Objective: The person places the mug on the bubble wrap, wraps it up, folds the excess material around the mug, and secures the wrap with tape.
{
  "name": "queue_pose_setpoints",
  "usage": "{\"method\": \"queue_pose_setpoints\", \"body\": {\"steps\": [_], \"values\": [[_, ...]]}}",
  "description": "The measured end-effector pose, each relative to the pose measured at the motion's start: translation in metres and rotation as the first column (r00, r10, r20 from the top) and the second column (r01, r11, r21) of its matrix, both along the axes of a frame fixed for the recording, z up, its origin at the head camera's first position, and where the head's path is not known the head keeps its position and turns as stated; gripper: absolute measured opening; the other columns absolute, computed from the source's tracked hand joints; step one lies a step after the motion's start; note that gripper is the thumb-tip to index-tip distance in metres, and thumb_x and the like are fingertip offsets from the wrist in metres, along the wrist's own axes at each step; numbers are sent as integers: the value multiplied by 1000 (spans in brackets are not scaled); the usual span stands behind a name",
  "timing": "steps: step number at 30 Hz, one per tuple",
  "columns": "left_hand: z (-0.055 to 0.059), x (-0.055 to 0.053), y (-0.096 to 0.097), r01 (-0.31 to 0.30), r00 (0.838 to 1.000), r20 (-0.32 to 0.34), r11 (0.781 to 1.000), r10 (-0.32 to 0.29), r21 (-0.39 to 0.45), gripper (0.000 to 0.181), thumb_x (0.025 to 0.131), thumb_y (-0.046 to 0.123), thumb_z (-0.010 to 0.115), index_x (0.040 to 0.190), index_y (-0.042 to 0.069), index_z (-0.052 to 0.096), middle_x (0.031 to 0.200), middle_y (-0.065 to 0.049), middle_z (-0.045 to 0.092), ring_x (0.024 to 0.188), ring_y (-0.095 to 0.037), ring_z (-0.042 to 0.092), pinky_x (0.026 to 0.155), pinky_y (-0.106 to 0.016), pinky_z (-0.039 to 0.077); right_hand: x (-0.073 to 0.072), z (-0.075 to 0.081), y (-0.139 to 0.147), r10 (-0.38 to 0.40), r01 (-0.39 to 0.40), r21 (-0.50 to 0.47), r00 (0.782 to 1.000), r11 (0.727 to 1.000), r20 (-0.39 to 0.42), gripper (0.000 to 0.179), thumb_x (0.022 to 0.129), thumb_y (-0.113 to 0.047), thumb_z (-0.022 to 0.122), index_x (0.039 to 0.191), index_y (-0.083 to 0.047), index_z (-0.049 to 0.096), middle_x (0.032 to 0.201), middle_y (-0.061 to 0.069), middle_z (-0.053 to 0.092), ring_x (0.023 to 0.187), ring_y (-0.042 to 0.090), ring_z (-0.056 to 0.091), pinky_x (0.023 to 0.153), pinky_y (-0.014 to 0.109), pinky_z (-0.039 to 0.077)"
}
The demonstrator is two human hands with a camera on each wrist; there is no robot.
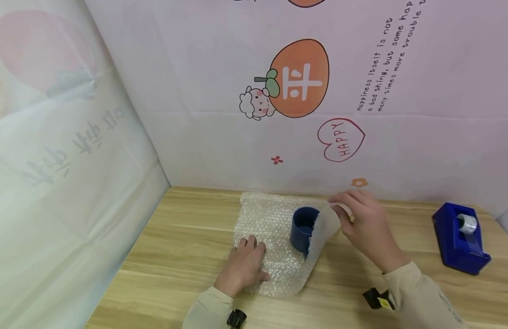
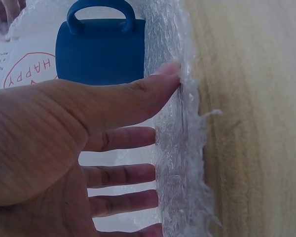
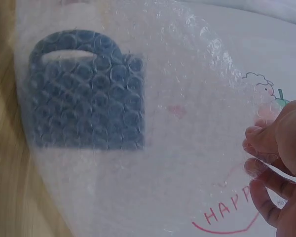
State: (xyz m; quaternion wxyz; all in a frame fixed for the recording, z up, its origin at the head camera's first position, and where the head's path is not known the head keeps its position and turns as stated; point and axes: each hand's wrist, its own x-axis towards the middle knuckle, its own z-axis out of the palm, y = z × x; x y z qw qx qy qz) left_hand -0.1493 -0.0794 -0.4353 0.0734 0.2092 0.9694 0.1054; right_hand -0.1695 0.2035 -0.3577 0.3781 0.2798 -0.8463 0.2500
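A blue mug (image 1: 300, 230) stands upright on a sheet of bubble wrap (image 1: 264, 219) spread over the table. Its handle (image 2: 101, 7) shows in the left wrist view. My right hand (image 1: 367, 224) pinches the right-hand edge of the wrap and holds it raised beside the mug. Through that lifted part the mug appears dimly in the right wrist view. My left hand (image 1: 245, 266) rests with spread fingers on the wrap's near left part, its fingertips touching the sheet, to the left of the mug.
A blue tape dispenser (image 1: 461, 240) with a roll of clear tape (image 1: 468, 224) stands at the table's right. The wooden table (image 1: 176, 237) meets a printed white cloth wall (image 1: 213, 137) at the back, and another hangs on the left.
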Motion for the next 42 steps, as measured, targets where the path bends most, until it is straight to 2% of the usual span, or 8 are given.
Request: {"method": "queue_pose_setpoints", "body": {"steps": [4,8,18,22,28,35,42], "values": [[0,-1,0,3,1000,-5,1000,-3,-2,57,74,44,88,114,10,65,107,-8,54,99,-25,51,76,-41,52,-13,-3,-12,6,-6,5,1000,1000,9,29,78,12,79,98,-7,72,96,8,70,93,30,62,83,45,48],[1,-1,1,3,1000,-11,1000,-3,-9,57,74,44,88,114,10,65,107,-7,53,99,-25,51,75,-40,51,-25,-8,-21,-4,4,27,1000,1000,21,25,78,8,82,97,-6,73,95,8,71,92,31,62,81,47,50],[0,-1,3,-2,1000,-20,999,2,-35,61,72,47,88,116,10,66,110,-9,54,103,-27,52,82,-46,53,-44,-23,-33,-22,9,97,992,995,124,19,81,3,82,97,-5,74,94,7,72,91,28,61,78,43,53],[0,-1,3,-3,1000,-22,999,3,-36,62,72,47,88,116,10,66,110,-9,54,103,-27,53,82,-46,53,-48,-26,-37,-30,8,137,987,990,160,18,82,3,82,97,-4,75,94,7,72,92,28,62,79,43,54],[0,-1,3,-5,1000,-12,1000,4,-30,62,72,47,88,116,10,66,110,-9,55,102,-26,52,82,-46,53,-53,-31,-42,-59,14,175,965,985,255,15,84,-1,81,97,-4,75,99,8,72,98,29,62,84,44,55],[2,0,2,-15,1000,-6,1000,15,-17,62,72,46,89,117,10,66,110,-8,55,103,-26,52,83,-47,52,-56,-37,-45,-55,5,189,964,982,261,20,84,0,80,102,-1,73,103,11,72,102,31,62,87,47,54],[2,0,1,-27,1000,13,1000,27,-15,63,74,46,88,121,11,66,112,-7,54,105,-27,51,82,-46,50,-57,-41,-46,-70,25,177,964,984,255,37,83,0,81,118,1,68,115,17,67,110,36,59,90,51,54]]}}
